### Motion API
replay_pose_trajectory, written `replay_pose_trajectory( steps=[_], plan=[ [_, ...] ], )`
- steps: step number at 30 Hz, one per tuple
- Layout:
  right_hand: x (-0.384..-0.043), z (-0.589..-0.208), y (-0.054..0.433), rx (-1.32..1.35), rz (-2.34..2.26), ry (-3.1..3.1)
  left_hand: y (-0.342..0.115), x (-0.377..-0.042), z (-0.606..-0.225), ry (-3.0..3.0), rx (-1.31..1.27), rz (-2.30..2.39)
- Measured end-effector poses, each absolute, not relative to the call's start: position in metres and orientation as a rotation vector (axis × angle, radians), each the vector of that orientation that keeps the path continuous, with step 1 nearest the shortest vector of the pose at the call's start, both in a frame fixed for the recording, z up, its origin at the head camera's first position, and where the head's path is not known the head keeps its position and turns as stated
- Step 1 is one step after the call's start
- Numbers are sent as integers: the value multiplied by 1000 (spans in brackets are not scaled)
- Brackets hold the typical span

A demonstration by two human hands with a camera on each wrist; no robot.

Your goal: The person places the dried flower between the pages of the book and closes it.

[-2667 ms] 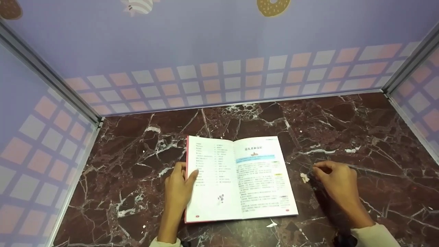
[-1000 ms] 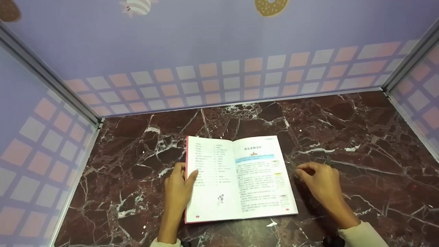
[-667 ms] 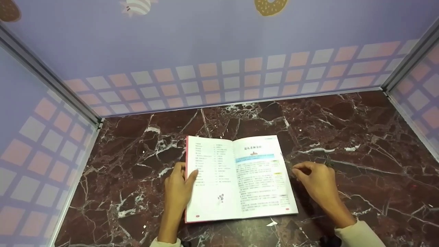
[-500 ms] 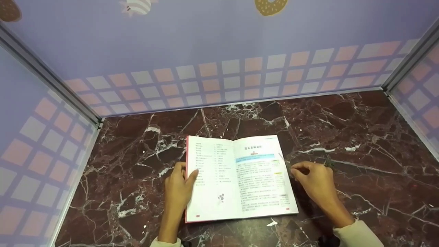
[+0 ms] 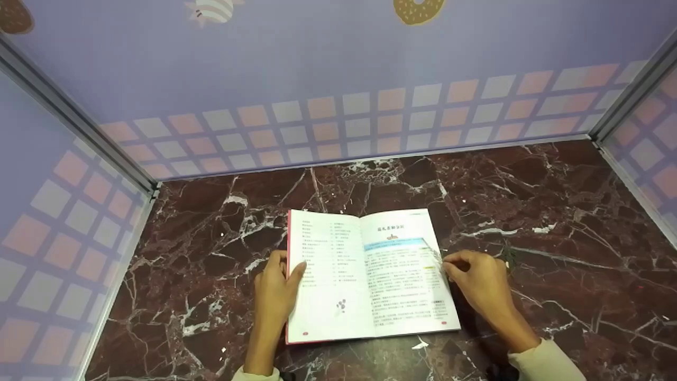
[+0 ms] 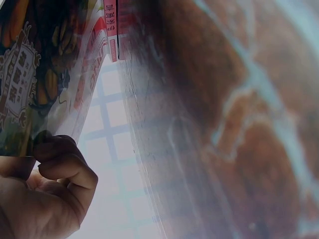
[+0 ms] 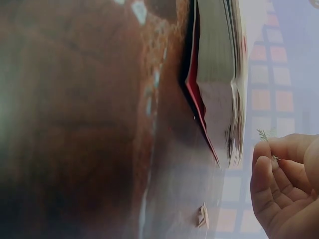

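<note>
Gripping the left edge of the open book [image 5: 330,312] on the marbled table [image 5: 174,233]: left hand [image 5: 276,288], thumb over the page. Only the left wrist view shows its curled fingers and the printed cover [image 6: 47,74]. Right hand [image 5: 480,278], beside the right page, pinches a green sprig [image 7: 262,134], distinct in the right wrist view, faint from the head.

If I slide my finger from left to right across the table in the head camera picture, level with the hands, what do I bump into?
Left hand → left page of the open book → right page → right hand.
</note>
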State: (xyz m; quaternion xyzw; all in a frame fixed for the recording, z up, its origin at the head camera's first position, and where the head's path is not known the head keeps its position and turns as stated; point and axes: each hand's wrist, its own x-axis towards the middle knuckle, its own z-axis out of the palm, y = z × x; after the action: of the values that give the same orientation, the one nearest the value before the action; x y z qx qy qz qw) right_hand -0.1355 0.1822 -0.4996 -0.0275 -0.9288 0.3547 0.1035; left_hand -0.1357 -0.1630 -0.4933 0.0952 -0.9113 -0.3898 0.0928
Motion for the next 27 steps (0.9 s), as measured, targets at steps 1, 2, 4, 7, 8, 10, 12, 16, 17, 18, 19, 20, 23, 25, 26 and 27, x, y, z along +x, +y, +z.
replay_pose_trajectory(
  steps=[1,2,4,7,8,10,12,16,17,18,19,20,23,25,26,27],
  plan=[
    [-136,-500,182,-76,1045,-2741,-163,-136,-493,-2703,281,-1158],
    [-136,-500,181,-72,1049,-2742,-163,-135,-493,-2701,282,-1159],
    [-136,-500,180,-70,1054,-2744,-163,-135,-494,-2698,283,-1157],
    [-136,-499,178,-78,1057,-2748,-162,-135,-493,-2691,276,-1157],
    [-136,-499,177,-79,1058,-2748,-163,-135,-494,-2691,278,-1157],
    [-136,-498,176,-74,1055,-2745,-163,-135,-493,-2689,276,-1157],
    [-136,-498,174,-64,1046,-2739,-162,-135,-493,-2687,272,-1162],
    [-137,-498,170,-49,1050,-2729,-163,-135,-494,-2690,275,-1174],
    [-137,-497,169,-49,1059,-2728,-163,-135,-494,-2691,276,-1175],
    [-137,-497,168,-50,1067,-2727,-163,-135,-494,-2693,276,-1173],
    [-137,-497,167,-51,1071,-2726,-163,-135,-494,-2696,278,-1170],
    [-137,-497,166,-51,1075,-2726,-163,-135,-494,-2695,272,-1168],
    [-137,-497,164,-49,1078,-2726,-163,-135,-494,-2695,269,-1160],
    [-138,-497,163,-43,1068,-2723,-163,-135,-494,-2694,269,-1152],
    [-138,-498,163,-40,1068,-2720,-163,-135,-494,-2695,270,-1150],
    [-138,-498,162,-38,1067,-2717,-163,-136,-494,-2696,274,-1149]
  ],
)
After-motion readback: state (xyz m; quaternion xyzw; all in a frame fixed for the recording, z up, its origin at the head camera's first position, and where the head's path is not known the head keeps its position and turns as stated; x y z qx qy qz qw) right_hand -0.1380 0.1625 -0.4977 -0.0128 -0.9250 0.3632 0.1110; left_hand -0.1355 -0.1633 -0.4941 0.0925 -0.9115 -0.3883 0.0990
